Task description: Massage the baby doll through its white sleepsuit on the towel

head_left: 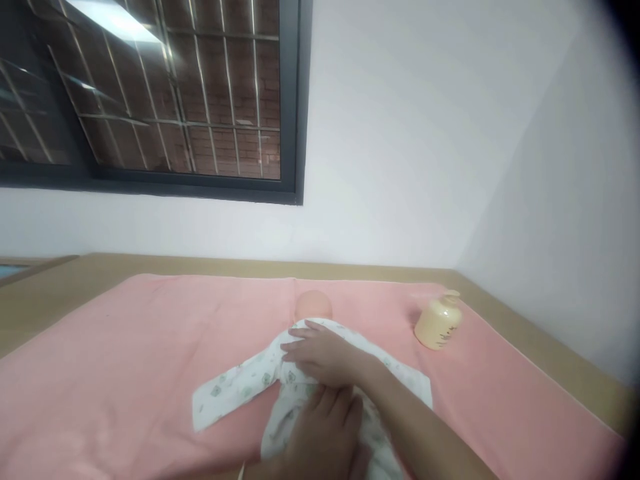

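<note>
A baby doll lies face up on a pink cloth (125, 360); its bare head (313, 307) points toward the wall. It wears a white garment with small green prints (235, 387), one sleeve spread out to the left. My right hand (320, 357) reaches in from the lower right and lies flat on the doll's chest, fingers stretched to the left. My left hand (325, 437) comes up from the bottom edge and rests on the garment over the doll's belly, just below the right hand, fingers extended and close together. Neither hand holds anything.
A cream-yellow bottle (439, 323) stands tilted on the cloth to the right of the doll. The cloth covers a wooden surface (60, 280) set in a corner of white walls. A dark-framed window (150, 93) is at the upper left.
</note>
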The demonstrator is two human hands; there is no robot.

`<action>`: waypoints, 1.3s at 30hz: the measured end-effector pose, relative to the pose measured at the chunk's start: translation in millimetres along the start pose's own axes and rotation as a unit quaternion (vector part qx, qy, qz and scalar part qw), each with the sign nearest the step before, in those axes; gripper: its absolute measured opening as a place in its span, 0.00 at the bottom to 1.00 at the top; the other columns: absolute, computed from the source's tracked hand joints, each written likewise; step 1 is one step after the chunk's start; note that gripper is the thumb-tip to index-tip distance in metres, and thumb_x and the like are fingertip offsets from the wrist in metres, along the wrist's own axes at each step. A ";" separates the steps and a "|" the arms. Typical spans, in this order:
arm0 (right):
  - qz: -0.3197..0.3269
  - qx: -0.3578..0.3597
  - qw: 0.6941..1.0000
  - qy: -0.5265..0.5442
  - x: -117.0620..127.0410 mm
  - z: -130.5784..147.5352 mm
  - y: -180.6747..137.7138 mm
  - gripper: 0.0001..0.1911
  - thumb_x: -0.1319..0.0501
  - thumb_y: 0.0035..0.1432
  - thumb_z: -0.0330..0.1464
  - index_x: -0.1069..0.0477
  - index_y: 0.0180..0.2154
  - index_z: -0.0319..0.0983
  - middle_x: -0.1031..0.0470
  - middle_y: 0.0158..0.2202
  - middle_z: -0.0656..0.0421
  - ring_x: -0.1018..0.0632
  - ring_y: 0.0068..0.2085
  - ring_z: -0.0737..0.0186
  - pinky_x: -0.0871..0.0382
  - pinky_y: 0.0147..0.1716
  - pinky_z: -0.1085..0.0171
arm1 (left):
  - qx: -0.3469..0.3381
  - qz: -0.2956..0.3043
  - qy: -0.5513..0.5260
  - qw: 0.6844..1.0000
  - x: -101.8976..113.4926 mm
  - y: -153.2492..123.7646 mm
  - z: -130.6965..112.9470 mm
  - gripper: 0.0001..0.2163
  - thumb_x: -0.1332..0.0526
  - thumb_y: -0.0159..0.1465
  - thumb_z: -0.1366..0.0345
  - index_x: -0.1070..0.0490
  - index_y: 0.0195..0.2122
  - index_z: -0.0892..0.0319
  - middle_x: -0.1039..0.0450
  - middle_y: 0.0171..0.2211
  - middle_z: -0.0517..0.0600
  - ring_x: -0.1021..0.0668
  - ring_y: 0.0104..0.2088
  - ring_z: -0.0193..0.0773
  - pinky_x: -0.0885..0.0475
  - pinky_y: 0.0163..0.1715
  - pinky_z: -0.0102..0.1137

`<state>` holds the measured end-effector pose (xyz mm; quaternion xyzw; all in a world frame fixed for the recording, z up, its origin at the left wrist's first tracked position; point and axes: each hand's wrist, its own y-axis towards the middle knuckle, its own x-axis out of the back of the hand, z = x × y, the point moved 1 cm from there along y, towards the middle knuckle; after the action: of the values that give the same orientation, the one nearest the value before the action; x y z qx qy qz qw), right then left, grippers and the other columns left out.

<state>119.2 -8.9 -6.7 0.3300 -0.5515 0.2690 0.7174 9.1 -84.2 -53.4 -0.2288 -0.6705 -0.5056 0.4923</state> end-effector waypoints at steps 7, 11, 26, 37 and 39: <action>0.071 -0.029 0.993 0.087 20.6 -31.3 -19.7 0.24 0.52 0.67 0.33 0.43 0.63 0.45 0.53 0.68 0.59 0.52 0.68 0.59 0.60 0.65 0.53 | -0.051 -0.031 0.059 0.996 4.0 -2.2 2.8 0.21 0.48 0.66 0.55 0.33 0.54 0.63 0.30 0.53 0.57 0.29 0.53 0.48 0.36 0.55 0.41; 0.122 -0.028 0.985 0.119 32.9 -30.6 -32.1 0.26 0.49 0.65 0.32 0.45 0.64 0.47 0.58 0.69 0.60 0.58 0.68 0.56 0.58 0.64 0.54 | -0.037 -0.050 0.064 0.996 7.2 -2.1 2.0 0.21 0.47 0.65 0.54 0.32 0.53 0.62 0.30 0.53 0.56 0.29 0.54 0.48 0.37 0.56 0.40; 0.006 -0.032 0.992 0.122 17.0 -31.1 -15.3 0.16 0.49 0.67 0.37 0.28 0.52 0.46 0.39 0.63 0.63 0.44 0.65 0.60 0.58 0.64 0.55 | -0.044 -0.049 0.047 0.997 2.1 -0.5 2.1 0.21 0.47 0.64 0.56 0.33 0.54 0.64 0.30 0.53 0.58 0.29 0.53 0.50 0.35 0.55 0.43; 0.021 0.005 0.999 0.036 3.9 -8.8 -5.1 0.13 0.46 0.65 0.39 0.26 0.48 0.53 0.33 0.58 0.70 0.45 0.66 0.59 0.67 0.64 0.48 | -0.018 -0.006 0.009 1.000 10.3 2.8 -1.2 0.21 0.46 0.64 0.57 0.33 0.54 0.64 0.29 0.51 0.59 0.29 0.52 0.52 0.36 0.54 0.48; 0.019 -0.005 1.000 0.022 2.2 -9.7 -3.5 0.15 0.46 0.65 0.40 0.29 0.51 0.52 0.36 0.60 0.68 0.46 0.66 0.58 0.65 0.64 0.49 | -0.013 0.002 -0.001 1.000 15.0 4.2 -3.2 0.21 0.46 0.64 0.59 0.34 0.54 0.64 0.30 0.51 0.59 0.30 0.54 0.52 0.37 0.56 0.49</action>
<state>128.3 -3.7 -6.8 0.3097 -0.5431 0.2872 0.7257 7.7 -88.4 -38.1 -0.2367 -0.6644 -0.5130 0.4893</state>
